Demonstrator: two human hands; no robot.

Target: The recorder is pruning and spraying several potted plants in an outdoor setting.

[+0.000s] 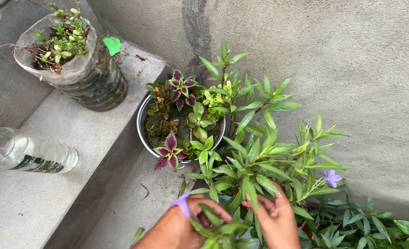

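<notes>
spreading from the centre toward five o'clock, the leafy green plant [260, 161] fills your view. at eleven o'clock of it sits the round metal pot [142, 127] of purple-and-green foliage. at six o'clock, your right hand [276, 219] rests open, fingers among the stems, while your left hand [179, 226] curls around leaves beside a purple flower [182, 204].

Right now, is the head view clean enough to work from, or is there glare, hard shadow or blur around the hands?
Head view: soft, even daylight, no hard shadows; no glare, not even on the clear plastic bottle. Left hand and right hand are sharp but cut off by the bottom edge and partly hidden by the leafy green plant. The metal pot and concrete wall are in focus.
</notes>
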